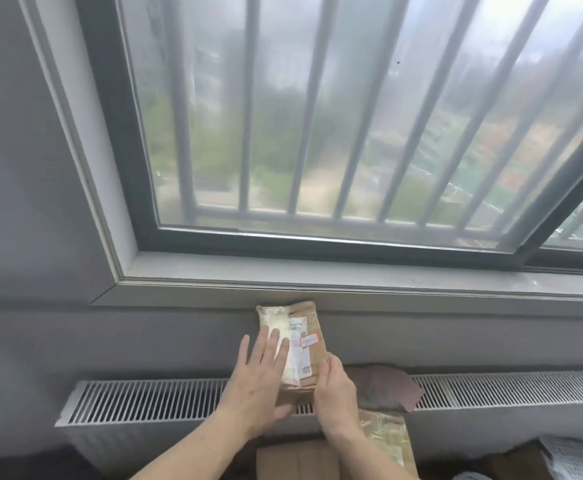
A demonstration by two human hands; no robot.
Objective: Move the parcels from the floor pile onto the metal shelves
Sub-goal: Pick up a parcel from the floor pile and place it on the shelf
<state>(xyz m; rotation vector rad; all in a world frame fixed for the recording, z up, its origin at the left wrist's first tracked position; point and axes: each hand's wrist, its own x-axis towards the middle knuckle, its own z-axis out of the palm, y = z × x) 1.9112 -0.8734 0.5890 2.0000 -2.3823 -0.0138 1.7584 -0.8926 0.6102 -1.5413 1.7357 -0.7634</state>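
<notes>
A: Brown card parcel [298, 344], label up. We hold it raised before the window sill [352, 271], above the radiator [144, 400].

B: Right hand [335, 386] grips its lower corner; left hand [266, 375] lies flat-fingered on the label, probably steadying it to read. No shelves in sight yet.

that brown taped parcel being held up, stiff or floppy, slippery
The brown parcel probably stays fairly stiff: it stands straight, gripped only at its lower edge by the right hand. Its glossy tape may be slippery; the left hand lies flat against it.
</notes>
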